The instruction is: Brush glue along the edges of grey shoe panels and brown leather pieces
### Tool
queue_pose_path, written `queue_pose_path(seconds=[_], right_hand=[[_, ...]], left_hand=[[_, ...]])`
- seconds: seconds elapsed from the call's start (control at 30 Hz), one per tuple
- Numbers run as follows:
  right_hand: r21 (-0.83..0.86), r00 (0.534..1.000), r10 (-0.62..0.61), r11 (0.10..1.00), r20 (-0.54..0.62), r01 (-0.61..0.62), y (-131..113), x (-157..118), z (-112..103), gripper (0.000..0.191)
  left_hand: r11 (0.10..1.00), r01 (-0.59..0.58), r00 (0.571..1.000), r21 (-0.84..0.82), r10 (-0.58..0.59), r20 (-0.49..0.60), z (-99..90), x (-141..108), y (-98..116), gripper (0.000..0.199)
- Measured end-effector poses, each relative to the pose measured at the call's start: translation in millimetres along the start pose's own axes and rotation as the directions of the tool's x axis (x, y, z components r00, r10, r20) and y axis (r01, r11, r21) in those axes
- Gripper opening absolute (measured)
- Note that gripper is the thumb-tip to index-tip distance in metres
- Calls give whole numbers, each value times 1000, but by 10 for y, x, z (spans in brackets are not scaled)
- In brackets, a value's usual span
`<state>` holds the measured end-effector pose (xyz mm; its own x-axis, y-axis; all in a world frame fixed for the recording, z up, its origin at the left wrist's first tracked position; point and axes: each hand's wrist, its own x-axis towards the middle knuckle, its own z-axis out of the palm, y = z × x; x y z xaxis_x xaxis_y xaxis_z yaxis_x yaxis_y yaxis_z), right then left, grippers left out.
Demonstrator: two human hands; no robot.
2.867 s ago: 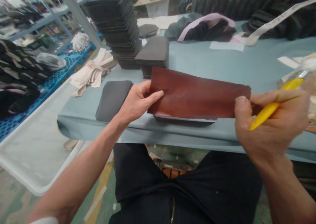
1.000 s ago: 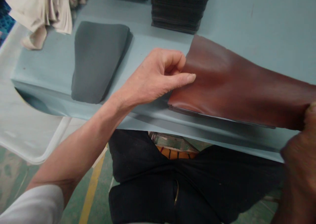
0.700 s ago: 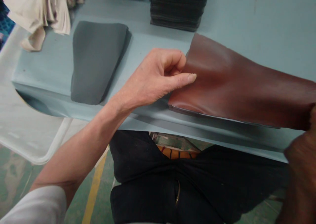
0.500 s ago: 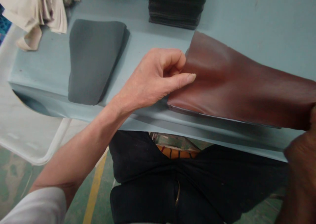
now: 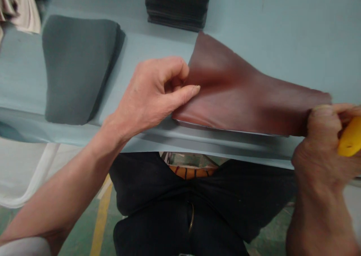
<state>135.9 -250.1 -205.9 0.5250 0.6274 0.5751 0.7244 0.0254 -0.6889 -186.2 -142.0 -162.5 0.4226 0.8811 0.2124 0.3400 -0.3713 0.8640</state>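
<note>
- the left hand (image 5: 156, 90) held the left edge of a smooth brown sheet (image 5: 242, 94), in a narrow pinch; its thumb lay on top and its fingers were curled at the edge, their tips hidden;
- the right hand (image 5: 321, 150) gripped the right end of that sheet, thumb pressed on top; a yellow handle (image 5: 351, 135) also sat in this hand, cut off by the edge of the view;
- the brown sheet lay stretched between the two hands, above the near edge of a blue-green table (image 5: 267, 26); a thin pale edge showed beneath its near side, though what it belonged to could not be told;
- a dark grey pad (image 5: 77, 68) lay flat on the table, to the left of the left hand and apart from it;
- a dark stack (image 5: 177, 6) stood beyond the sheet, near its far left corner;
- pale cloth strips (image 5: 26, 13) lay at the far left; a white tray (image 5: 41, 177) showed below the table's left part
</note>
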Motion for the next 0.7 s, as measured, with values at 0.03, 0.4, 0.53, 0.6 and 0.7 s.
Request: queue_pose_path(seconds=[0.03, 0.4, 0.53, 0.6, 0.7], right_hand=[[0, 999, -55, 999, 0, 55, -34, -3, 18, 31], [-23, 947, -318, 947, 42, 319, -29, -42, 42, 19], [61, 974, -220, 974, 62, 216, -186, -55, 74, 19], [66, 984, -166, 985, 61, 162, -240, -72, 84, 19], [35, 988, -128, 992, 83, 125, -261, -95, 74, 19]], left_hand=[[1000, -10, 1000, 11, 10, -5, 5, -5, 8, 37], [958, -160, 985, 237, 172, -33, 20, -3, -64, 36], [930, -208, 972, 303, 231, -42, 25, -16, -38, 31], [921, -156, 979, 357, 192, -66, 34, -39, -1, 26], [917, -24, 990, 398, 76, -115, 47, -84, 54, 27]])
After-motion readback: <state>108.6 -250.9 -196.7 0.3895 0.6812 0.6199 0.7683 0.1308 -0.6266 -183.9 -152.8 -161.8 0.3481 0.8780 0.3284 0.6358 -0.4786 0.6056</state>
